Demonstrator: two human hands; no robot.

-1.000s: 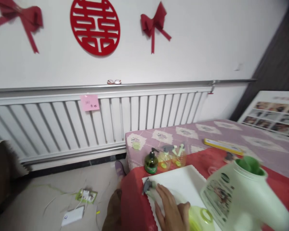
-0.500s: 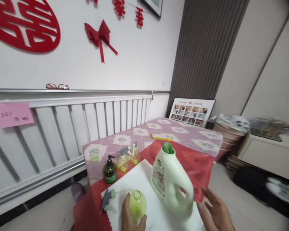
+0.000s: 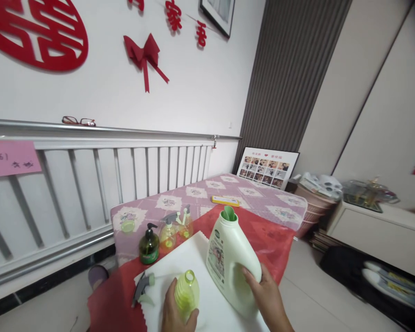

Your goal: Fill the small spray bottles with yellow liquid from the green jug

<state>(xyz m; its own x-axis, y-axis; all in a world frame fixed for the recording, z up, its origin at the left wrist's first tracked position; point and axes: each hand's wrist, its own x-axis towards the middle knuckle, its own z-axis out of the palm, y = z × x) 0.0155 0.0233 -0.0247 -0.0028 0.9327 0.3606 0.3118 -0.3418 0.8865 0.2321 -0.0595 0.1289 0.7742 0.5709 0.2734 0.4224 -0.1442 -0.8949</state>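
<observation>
A white wall [image 3: 193,92] is filling the background, with red cutouts and a red bow [image 3: 144,53] hanging on it. Below, a long white radiator [image 3: 124,175] is running along the wall. In front of it, a table with a lilac patterned cloth [image 3: 263,205] is stretching to the right. A red cloth [image 3: 269,240] is covering its near part, and on that a white sheet [image 3: 173,263] with a scalloped edge is lying.

A large pale green jug [image 3: 231,267] is standing on the right part of the sheet, a green spout [image 3: 230,213] showing in its mouth. The person's right hand [image 3: 268,295] is closing around the jug's handle. The left hand [image 3: 174,309] is clasping a yellow-green bottle [image 3: 186,295], thumb on one side and fingers on the other; the bottle is sitting left of the jug, apart from it, its neck uncapped.

Beyond the left hand, a dark green pump bottle [image 3: 148,246] is standing beside two clear spray bottles [image 3: 168,237]. A yellow-edged case [image 3: 224,201] is lying farther back. A loose grey trigger sprayer [image 3: 141,288] is resting at the sheet's left edge. Eyeglasses [image 3: 79,121] are perching on the pipe above the radiator.
</observation>
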